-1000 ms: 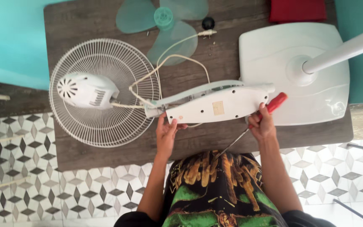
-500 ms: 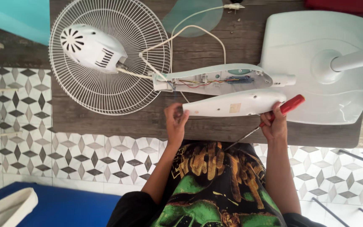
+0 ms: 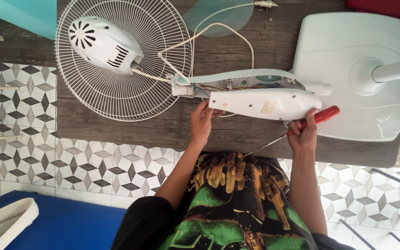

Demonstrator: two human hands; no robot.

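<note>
My left hand pinches the white cover's left end; my right hand grips its other end together with a red screwdriver, above the table.

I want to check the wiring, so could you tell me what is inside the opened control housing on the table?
Inside the open housing, thin coloured wires run along its length. The white cover, held by both hands, hides its near edge, so nothing more shows.

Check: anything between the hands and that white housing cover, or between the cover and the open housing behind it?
Nothing visible. Left hand and right hand already grip the white cover; the right also holds a red-handled screwdriver. The open housing lies directly behind, wires exposed.
</note>
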